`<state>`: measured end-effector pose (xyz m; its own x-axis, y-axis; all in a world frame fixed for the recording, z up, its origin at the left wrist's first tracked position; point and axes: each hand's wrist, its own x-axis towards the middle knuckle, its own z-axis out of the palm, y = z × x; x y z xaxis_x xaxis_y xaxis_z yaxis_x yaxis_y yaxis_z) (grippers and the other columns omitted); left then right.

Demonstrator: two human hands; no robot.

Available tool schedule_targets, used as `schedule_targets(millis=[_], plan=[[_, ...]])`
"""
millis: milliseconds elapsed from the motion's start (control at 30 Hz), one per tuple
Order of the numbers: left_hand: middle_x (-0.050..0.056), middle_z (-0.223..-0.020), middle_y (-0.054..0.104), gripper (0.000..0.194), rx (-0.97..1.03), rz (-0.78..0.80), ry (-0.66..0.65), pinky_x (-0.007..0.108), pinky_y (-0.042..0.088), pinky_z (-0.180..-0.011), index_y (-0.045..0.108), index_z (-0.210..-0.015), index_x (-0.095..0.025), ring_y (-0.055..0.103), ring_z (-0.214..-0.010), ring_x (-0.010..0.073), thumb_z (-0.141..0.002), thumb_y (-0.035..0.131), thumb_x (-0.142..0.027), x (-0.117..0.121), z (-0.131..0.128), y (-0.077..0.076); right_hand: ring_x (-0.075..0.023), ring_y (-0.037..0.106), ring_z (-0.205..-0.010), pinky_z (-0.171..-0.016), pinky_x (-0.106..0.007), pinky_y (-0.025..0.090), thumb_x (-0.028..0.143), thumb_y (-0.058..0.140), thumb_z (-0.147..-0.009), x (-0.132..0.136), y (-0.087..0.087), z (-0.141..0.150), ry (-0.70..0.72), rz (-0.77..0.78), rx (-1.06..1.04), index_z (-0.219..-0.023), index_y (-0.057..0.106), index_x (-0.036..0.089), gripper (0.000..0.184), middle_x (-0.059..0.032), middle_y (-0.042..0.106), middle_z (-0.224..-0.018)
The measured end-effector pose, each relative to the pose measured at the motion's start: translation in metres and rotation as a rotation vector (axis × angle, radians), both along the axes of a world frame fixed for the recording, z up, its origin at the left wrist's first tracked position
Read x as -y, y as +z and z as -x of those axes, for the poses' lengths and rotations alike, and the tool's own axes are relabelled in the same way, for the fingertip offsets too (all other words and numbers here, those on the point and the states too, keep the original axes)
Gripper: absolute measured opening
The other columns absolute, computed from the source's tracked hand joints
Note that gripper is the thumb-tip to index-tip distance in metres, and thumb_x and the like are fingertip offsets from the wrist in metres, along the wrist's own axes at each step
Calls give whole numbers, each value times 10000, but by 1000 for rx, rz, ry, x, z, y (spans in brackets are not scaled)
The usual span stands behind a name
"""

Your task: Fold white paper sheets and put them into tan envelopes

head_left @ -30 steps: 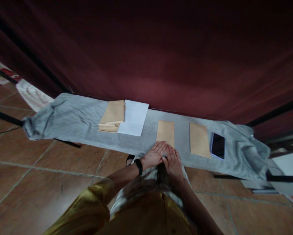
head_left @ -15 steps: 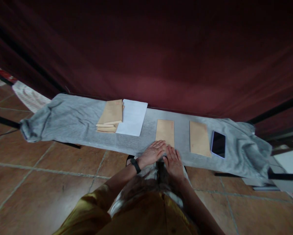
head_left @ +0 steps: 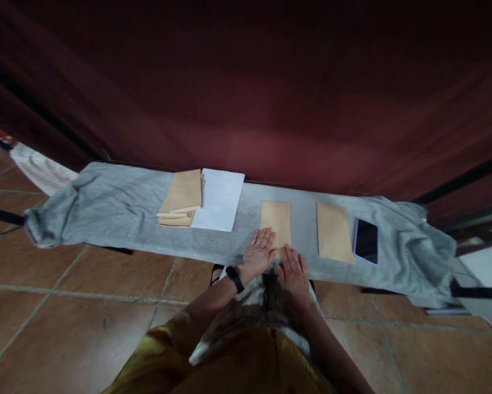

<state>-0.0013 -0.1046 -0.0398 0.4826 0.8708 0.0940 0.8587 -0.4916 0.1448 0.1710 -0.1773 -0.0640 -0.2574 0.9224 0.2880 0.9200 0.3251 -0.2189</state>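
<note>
A brown paper envelope [head_left: 276, 215] lies flat on the grey cloth in front of me, its near end partly covered by my hands. My left hand [head_left: 259, 253], with a black band at the wrist, rests on the envelope's near left part, fingers stretched out. Flat at the near right corner lies my right hand [head_left: 294, 272], its fingers extended and touching the paper. Neither hand grips anything. To the right is a second brown envelope [head_left: 335, 232], apart from both hands.
A phone [head_left: 366, 241] lies right of the second envelope. On the left, a pile of brown envelopes [head_left: 184, 191] overlaps white paper sheets [head_left: 220, 200]. Grey cloth [head_left: 118, 208] covers the narrow bench. A dark red curtain [head_left: 246, 109] hangs behind; tiled floor [head_left: 77, 323] shows below.
My left hand has turned and spread slightly, its fingers shifting a little up and left on the envelope. My right hand stays near the same corner. The view has shifted slightly.
</note>
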Motion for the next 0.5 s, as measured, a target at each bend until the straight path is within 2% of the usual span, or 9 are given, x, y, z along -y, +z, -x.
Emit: schedule_targets(millis=[233,500], plan=[[115,-1673,253,606,20,52,4,528,145,-1266,309,-1575,-178,193,-1555,266,-1038,293,-459,-37,-25,-4,-279,367,-1474,-1204,-527,265,285,339,-1061,-1,-3,1,-16,15,-20,-1568,341,116,535,-156,438,-1576],[161,-1658,272,633,126,36,39,615,101,-1248,317,-1572,-141,182,-1554,320,-1017,321,-446,-84,-43,-11,-263,401,-1465,-1221,-534,275,300,352,-1056,-3,-2,2,-9,20,-64,-1587,310,164,550,-134,467,-1561]])
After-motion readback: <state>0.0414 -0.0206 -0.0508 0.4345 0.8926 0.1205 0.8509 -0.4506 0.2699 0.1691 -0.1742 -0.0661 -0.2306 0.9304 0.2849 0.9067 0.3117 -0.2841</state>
